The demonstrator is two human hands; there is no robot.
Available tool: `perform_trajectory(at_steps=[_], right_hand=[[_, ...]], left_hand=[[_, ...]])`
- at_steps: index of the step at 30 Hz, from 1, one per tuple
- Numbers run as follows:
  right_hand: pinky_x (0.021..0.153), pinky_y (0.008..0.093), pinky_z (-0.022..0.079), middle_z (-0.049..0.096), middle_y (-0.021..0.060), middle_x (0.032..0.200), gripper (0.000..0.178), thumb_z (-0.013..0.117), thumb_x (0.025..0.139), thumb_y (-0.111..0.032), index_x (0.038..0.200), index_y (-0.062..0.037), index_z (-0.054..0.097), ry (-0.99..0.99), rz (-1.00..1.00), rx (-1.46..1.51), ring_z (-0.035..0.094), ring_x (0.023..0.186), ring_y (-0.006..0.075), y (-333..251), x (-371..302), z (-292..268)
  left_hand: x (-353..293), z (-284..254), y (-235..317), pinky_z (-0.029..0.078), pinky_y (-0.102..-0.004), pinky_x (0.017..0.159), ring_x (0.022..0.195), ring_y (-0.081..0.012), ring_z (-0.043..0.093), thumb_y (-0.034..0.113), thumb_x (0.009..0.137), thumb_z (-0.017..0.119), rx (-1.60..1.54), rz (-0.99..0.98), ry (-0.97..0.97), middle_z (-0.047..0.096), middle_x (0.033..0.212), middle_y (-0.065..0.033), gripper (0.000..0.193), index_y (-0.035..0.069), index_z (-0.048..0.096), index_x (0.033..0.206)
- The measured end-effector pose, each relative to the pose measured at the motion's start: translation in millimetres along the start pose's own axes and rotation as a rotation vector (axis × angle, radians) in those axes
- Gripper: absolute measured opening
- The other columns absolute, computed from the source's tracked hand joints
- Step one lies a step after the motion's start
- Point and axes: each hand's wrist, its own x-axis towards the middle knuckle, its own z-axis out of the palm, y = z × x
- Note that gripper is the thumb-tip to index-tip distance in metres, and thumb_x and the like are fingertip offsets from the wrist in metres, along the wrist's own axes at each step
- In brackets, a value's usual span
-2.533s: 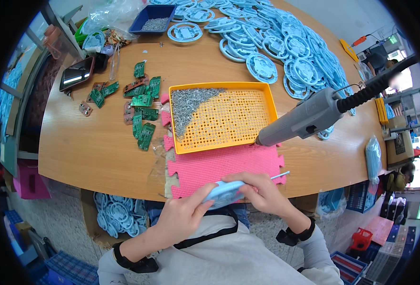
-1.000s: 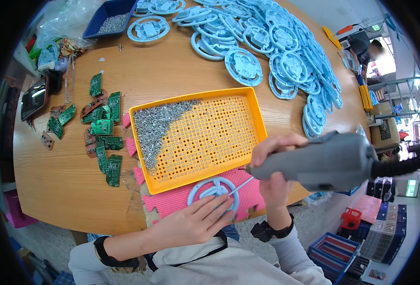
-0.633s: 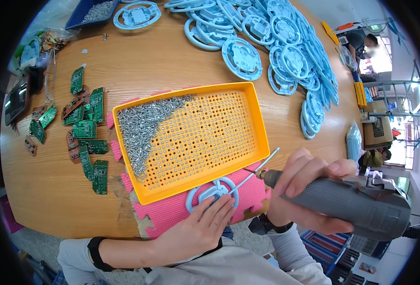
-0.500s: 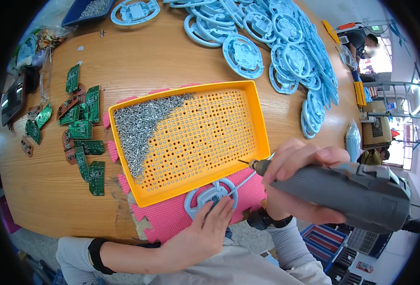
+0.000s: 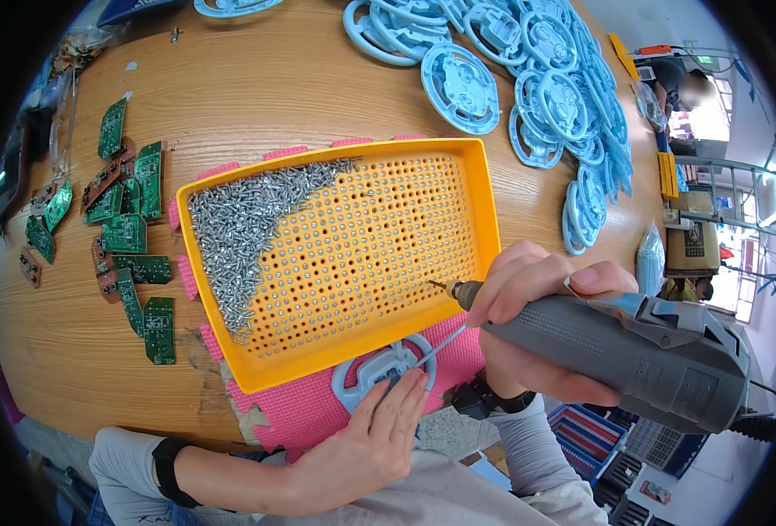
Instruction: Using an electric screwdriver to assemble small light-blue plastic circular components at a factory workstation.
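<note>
My left hand (image 5: 388, 421) lies with outstretched fingers on a light blue plastic steering wheel part (image 5: 346, 386), which sits on a pink foam mat (image 5: 305, 419). The thumb's contact is hidden. My right hand (image 5: 528, 302) is wrapped round a grey electric screwdriver (image 5: 642, 355). Its thin bit points left over the near right part of a yellow tray (image 5: 486, 210). A perforated plate inside the tray has screws standing in many of its holes. Loose silver screws (image 5: 239, 228) are heaped at the tray's left end. A thin pale blue rod or tube slants between the wheel part and the right hand.
Green circuit boards (image 5: 125, 232) lie scattered left of the tray. A large pile of blue wheel parts (image 5: 550, 114) covers the far right of the wooden table (image 5: 81, 368). Beyond, at the right, a person (image 5: 669, 83) is at work. A blue-and-red crate (image 5: 585, 438) stands lower right.
The screwdriver's bit has moved farther in over the tray, from near its rim to above the screw holes. My left hand stays on the wheel part. The whole view has shifted slightly.
</note>
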Motion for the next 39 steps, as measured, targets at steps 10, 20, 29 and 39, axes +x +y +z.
perform_trajectory(at_steps=[10, 20, 29, 39], right_hand=[[0.046, 0.0268, 0.04, 0.059, 0.0114, 0.065, 0.079, 0.047, 0.081, -0.075, 0.113, -0.0028, 0.039, -0.072, -0.017, -0.042, 0.057, 0.045, 0.0216, 4, -3, 3], [0.047, 0.0356, 0.045, 0.059, 0.0158, 0.07, 0.077, 0.064, 0.079, -0.063, 0.119, -0.0056, 0.032, -0.004, -0.046, 0.033, 0.059, 0.052, 0.0273, -47, 7, -2], [0.053, 0.0448, 0.052, 0.062, 0.028, 0.076, 0.018, 0.046, 0.095, -0.008, 0.102, -0.0027, 0.03, -0.336, 0.121, 0.142, 0.063, 0.058, 0.0363, -58, -22, -1], [0.051, 0.0438, 0.051, 0.061, 0.027, 0.073, 0.02, 0.049, 0.093, -0.008, 0.1, -0.0027, 0.032, -0.369, 0.046, 0.141, 0.062, 0.056, 0.0342, -47, -28, 0]], left_hand=[[-1, -2, -1, 0.041, -0.0417, 0.101, 0.125, -0.0331, 0.05, 0.019, 0.078, 0.049, -0.025, -0.011, 0.014, 0.058, 0.126, -0.0199, 0.047, -0.008, 0.062, 0.115], [2, 0, 3, 0.043, -0.0407, 0.1, 0.125, -0.0345, 0.05, 0.018, 0.077, 0.05, -0.006, 0.003, 0.041, 0.058, 0.126, -0.0214, 0.047, -0.009, 0.062, 0.114], [-1, 3, 2, 0.043, -0.0402, 0.1, 0.124, -0.0356, 0.051, 0.019, 0.078, 0.052, -0.032, 0.001, 0.049, 0.062, 0.119, -0.0197, 0.043, -0.009, 0.064, 0.109], [-1, 4, 0, 0.045, -0.0399, 0.098, 0.12, -0.035, 0.053, 0.021, 0.077, 0.052, -0.041, -0.004, 0.057, 0.063, 0.115, -0.0197, 0.044, -0.01, 0.063, 0.107]])
